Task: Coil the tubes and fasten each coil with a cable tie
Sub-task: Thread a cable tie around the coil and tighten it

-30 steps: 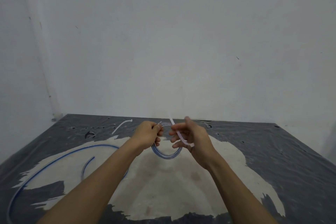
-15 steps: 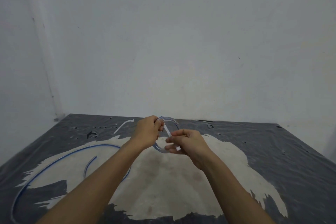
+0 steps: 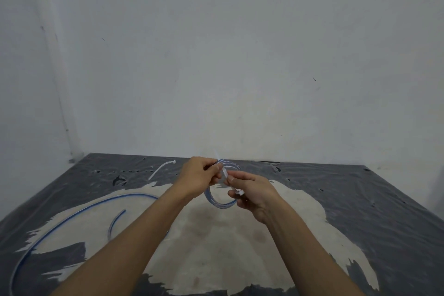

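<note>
We have the small coil of clear, blue-striped plastic tube lifted above the dark-covered, worn bench, between both hands. Our left hand has its grip closed round the coil's upper left arc, pinning the turns together. Our right hand has its grip pinched on the thin white plastic cable tie, which crosses the turns just beside the left fingers. We cannot tell whether the tie's tail is through its head yet. To do this well, we judge the left grip should hold all turns stacked flat while the right feeds the tail and draws it snug, not so tight that the soft tube kinks. A long loose tube of the same kind and a spare white tie lie on the bench to our left, not yet dealt with.
</note>
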`<state>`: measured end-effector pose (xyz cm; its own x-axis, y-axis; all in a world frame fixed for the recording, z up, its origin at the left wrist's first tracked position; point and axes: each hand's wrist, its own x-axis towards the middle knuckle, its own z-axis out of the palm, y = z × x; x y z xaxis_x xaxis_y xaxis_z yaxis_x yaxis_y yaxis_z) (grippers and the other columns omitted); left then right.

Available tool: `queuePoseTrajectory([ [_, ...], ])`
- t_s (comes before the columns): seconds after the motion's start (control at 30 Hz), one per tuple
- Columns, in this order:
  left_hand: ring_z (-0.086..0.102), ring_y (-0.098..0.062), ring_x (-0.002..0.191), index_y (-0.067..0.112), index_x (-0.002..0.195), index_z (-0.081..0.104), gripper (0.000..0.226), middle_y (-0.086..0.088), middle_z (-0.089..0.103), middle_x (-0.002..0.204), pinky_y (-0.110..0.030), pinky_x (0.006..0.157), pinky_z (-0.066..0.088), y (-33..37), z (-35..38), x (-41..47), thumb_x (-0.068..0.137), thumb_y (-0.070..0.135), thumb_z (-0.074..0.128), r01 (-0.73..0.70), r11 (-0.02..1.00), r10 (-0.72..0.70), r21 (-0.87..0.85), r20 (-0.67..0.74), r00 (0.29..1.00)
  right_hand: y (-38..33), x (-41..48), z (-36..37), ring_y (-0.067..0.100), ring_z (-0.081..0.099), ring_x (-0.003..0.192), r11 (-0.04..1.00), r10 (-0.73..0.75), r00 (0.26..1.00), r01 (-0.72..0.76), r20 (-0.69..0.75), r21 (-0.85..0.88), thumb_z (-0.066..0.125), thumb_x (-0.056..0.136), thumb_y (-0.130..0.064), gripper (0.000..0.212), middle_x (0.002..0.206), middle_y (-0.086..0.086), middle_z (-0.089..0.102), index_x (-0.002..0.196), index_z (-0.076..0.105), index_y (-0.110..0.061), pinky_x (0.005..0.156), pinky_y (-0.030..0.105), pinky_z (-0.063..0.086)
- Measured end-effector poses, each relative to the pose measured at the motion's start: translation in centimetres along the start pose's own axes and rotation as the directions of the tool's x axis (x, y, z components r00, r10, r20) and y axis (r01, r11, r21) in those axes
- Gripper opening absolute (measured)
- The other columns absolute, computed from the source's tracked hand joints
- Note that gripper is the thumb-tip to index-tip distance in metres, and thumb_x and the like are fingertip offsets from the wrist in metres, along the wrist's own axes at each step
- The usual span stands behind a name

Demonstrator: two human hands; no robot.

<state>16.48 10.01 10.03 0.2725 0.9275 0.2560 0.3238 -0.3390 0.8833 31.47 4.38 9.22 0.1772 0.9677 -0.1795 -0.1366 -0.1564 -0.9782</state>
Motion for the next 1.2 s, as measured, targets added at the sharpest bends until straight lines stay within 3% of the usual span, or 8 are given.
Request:
queuePoseTrajectory([
  [0.17,0.064,-0.008,0.065,0.014,0.091,0.074,0.021,-0.004,0.073,0.078,-0.018,0.066,0.055,-0.2,0.6,0.3,0.098,0.022,0.055,-0.052,0.992,0.059,0.116,-0.065,0.996,-0.7,-0.2,0.1,0.016,0.069,0.057,0.999,-0.039,0.999,0.039,-0.001,0.018,0.074,0.086,-0.002,0.029,0.088,0.012,0.073,0.112,0.061,-0.002,0.047,0.023,0.052],
  [0.27,0.064,-0.007,0.064,0.017,0.084,0.073,0.023,0.002,0.071,0.073,-0.015,0.061,0.05,-0.6,0.6,0.5,0.098,0.023,0.055,-0.035,0.979,0.065,0.203,-0.14,0.988,-1.0,-0.5,0.1,0.023,0.068,0.071,0.992,-0.052,0.996,0.043,0.074,0.117,0.076,0.085,-0.002,0.036,0.093,0.015,0.064,0.115,0.057,0.0,0.061,0.028,0.06],
  [0.37,0.066,-0.012,0.066,0.018,0.078,0.071,0.025,0.002,0.071,0.071,-0.027,0.065,0.055,-0.9,0.4,0.8,0.097,0.023,0.056,-0.015,0.966,0.061,0.256,-0.172,0.983,-0.7,-0.3,0.2,0.024,0.068,0.082,0.972,-0.228,0.972,0.224,0.061,0.07,0.076,0.084,-0.001,0.033,0.104,0.018,0.063,0.112,0.058,0.0,0.073,0.031,0.061],
  [0.5,0.067,-0.017,0.07,0.014,0.083,0.071,0.025,-0.001,0.07,0.073,-0.034,0.068,0.055,-1.0,0.7,0.3,0.098,0.024,0.054,-0.064,0.939,0.12,0.338,-0.146,0.982,-1.0,0.1,0.6,0.017,0.073,0.071,0.905,-0.424,0.904,0.424,-0.056,-0.003,0.066,0.093,-0.006,0.017,0.09,0.014,0.073,0.11,0.061,-0.007,0.069,0.026,0.06],
  [0.6,0.065,-0.021,0.078,0.01,0.097,0.07,0.025,-0.006,0.071,0.087,-0.031,0.069,0.048,-0.1,1.1,0.1,0.1,0.023,0.049,-0.122,0.861,0.19,0.494,-0.09,0.978,-1.4,0.6,0.8,0.01,0.069,0.061,0.875,-0.47,0.88,0.456,-0.067,-0.163,0.062,0.098,-0.016,0.019,0.081,0.008,0.073,0.114,0.068,-0.008,0.064,0.025,0.06],
  [0.7,0.063,-0.025,0.098,0.008,0.112,0.064,0.025,-0.01,0.068,0.109,-0.031,0.083,0.046,1.0,1.3,0.7,0.102,0.02,0.044,-0.115,0.735,0.144,0.668,0.012,0.989,-1.7,0.8,1.0,0.005,0.064,0.055,0.84,-0.491,0.868,0.447,-0.079,-0.307,0.063,0.098,-0.02,0.016,0.084,0.005,0.073,0.107,0.073,-0.013,0.056,0.017,0.053],
  [0.93,0.058,-0.02,0.097,0.012,0.111,0.06,0.017,-0.005,0.061,0.108,-0.029,0.08,0.045,-0.3,1.7,-0.4,0.099,0.015,0.048,-0.26,0.572,0.29,0.778,0.105,0.951,-1.3,0.8,1.4,0.009,0.064,0.056,0.859,-0.496,0.853,0.455,-0.165,-0.233,0.068,0.094,-0.021,0.027,0.091,0.002,0.075,0.119,0.073,-0.013,0.054,0.018,0.055],
  [1.2,0.057,-0.021,0.098,0.014,0.114,0.058,0.021,-0.005,0.061,0.109,-0.031,0.079,0.049,-0.7,1.6,-0.3,0.094,0.011,0.053,-0.312,0.537,0.358,0.784,0.123,0.926,-1.0,1.0,0.9,0.006,0.064,0.057,0.864,-0.477,0.866,0.43,-0.151,-0.263,0.07,0.093,-0.02,0.023,0.081,0.0,0.074,0.113,0.075,-0.012,0.051,0.017,0.053],
])
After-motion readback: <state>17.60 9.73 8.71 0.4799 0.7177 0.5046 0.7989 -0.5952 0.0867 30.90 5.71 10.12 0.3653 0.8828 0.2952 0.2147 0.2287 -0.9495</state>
